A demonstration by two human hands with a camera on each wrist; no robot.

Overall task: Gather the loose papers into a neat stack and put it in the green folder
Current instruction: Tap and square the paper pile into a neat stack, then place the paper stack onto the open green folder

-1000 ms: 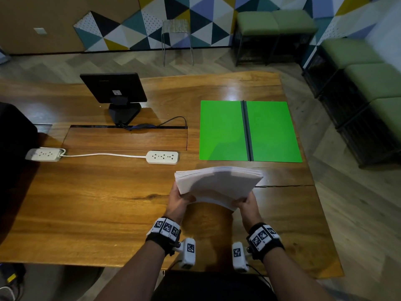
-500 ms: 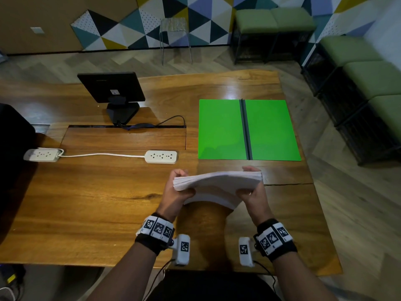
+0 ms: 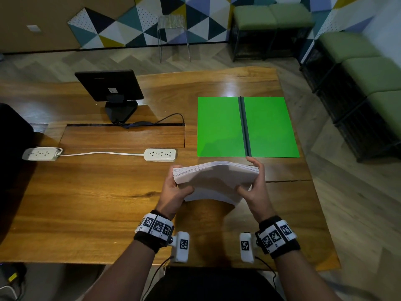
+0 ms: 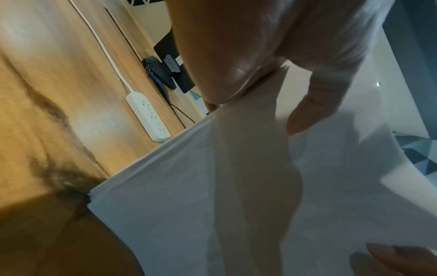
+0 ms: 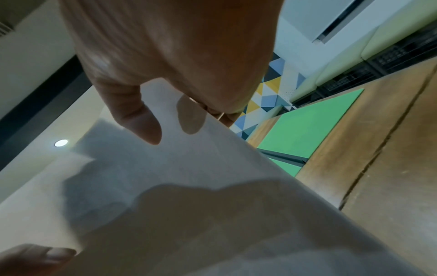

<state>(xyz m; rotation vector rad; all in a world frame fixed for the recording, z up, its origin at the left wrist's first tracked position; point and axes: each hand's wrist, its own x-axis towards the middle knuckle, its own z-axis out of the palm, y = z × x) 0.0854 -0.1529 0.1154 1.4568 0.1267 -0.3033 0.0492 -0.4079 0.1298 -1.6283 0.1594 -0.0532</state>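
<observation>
A thick stack of white papers (image 3: 214,179) stands on its long edge on the wooden table (image 3: 86,192), leaning towards me. My left hand (image 3: 176,189) grips its left end, thumb on the near face. My right hand (image 3: 253,185) grips its right end, fingers curled over the top corner. In the left wrist view the stack of papers (image 4: 236,186) fills the frame with my thumb (image 4: 307,104) on it. In the right wrist view the papers (image 5: 189,196) show my thumb (image 5: 137,115) on their near face. The green folder (image 3: 247,127) lies open and flat just beyond the stack; the folder (image 5: 307,127) also shows past the papers.
Two white power strips (image 3: 160,154) (image 3: 40,154) joined by a cord lie to the left. A black monitor (image 3: 109,88) stands at the back left. A crack (image 3: 288,181) runs across the table at right. Green-cushioned seats (image 3: 368,68) line the right wall.
The stack has been tipped from lying tilted in my hands to standing on its edge on the table. My right hand's fingers have moved up over the top right corner.
</observation>
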